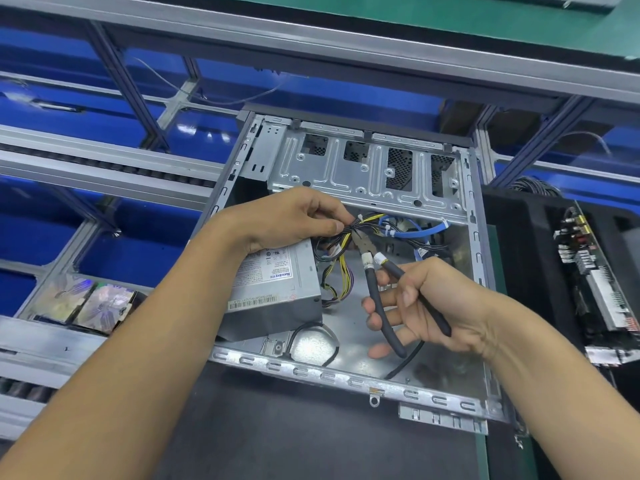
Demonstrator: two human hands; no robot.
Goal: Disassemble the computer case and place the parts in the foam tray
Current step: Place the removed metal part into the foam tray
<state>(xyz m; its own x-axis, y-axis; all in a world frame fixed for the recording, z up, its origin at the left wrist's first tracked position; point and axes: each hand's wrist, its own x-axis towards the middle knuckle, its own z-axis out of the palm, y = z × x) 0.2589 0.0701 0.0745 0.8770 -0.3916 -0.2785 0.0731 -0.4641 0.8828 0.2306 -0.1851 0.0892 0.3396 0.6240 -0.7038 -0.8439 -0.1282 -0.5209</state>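
The open metal computer case (349,375) lies on a dark mat in front of me. Inside, a grey power supply (277,292) sits at the left, with a bundle of black and yellow cables (341,268) running from it. My left hand (291,220) pinches that bundle near a white cable tie. My right hand (426,303) grips the black handles of cutting pliers (377,289), whose jaws sit at the bundle just beside my left fingers. A blue cable (415,232) lies further right. The black foam tray (519,258) stands right of the case and holds a circuit board (595,271).
A metal drive cage (367,168) spans the far side of the case. Aluminium rack rails and blue bins (131,251) fill the left and back. Two shiny packets (86,303) lie at the left. A loose black cable (311,334) loops on the case floor.
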